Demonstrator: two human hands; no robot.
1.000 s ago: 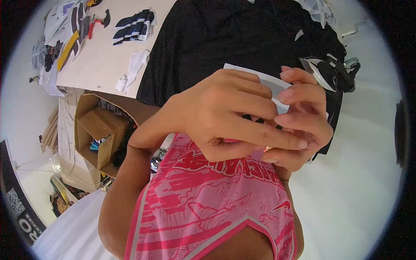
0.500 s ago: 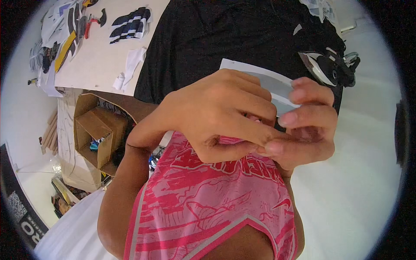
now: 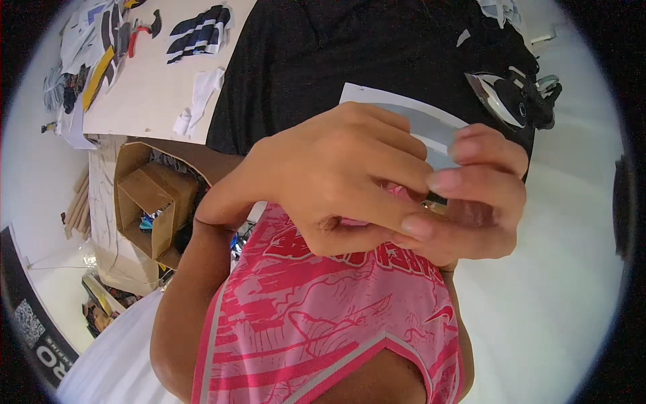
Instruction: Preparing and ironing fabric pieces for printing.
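Observation:
Close to the camera, in front of my pink patterned jersey (image 3: 316, 316), my two hands meet. My left hand (image 3: 343, 172) is turned back outward, its thumb and forefinger closed in a pinch. My right hand (image 3: 488, 192) has its fingers curled, with a thumb or finger tip pressed against the tip of the left forefinger. Anything held between the fingertips is hidden or too small to make out. Just beyond my hands, a white sheet with a grey curved shape (image 3: 441, 131) lies on black cloth (image 3: 303, 67), partly covered by my fingers.
An iron (image 3: 501, 101) rests at the black cloth's right edge. On the pale table (image 3: 155, 101) lie black-and-white striped pieces (image 3: 200, 34), a white scrap (image 3: 204, 91) and red-handled pliers (image 3: 134, 40). Below its front edge stands an open cardboard box (image 3: 158, 195).
My hands stay together in nearly the same place. The right fingers have shifted slightly, and the right fingertip presses a little further over the left forefinger. The view has tilted slightly.

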